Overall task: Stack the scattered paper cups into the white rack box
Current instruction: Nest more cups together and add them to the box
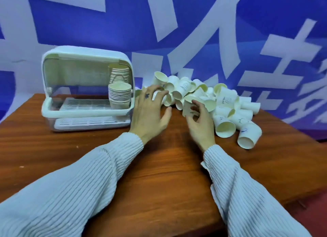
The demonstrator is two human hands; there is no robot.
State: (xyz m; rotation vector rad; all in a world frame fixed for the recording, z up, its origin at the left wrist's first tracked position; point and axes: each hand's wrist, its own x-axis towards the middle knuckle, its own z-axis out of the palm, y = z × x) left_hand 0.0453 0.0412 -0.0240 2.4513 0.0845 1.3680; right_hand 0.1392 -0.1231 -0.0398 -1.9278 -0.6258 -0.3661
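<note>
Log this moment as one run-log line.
left hand: open, reaching into cup pile | right hand: holds paper cup | rack box: open, two stacks inside

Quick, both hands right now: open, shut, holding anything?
Left hand: open, fingers spread, reaching onto the pile of white paper cups.
Right hand: grips one white paper cup.

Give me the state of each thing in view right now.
rack box: lid raised, front open.
stacks: two, nested, at the box's right end.
loose cups: piled on the table, most on their sides.
left hand: open, fingertips at the pile.
right hand: grips a cup.
</note>
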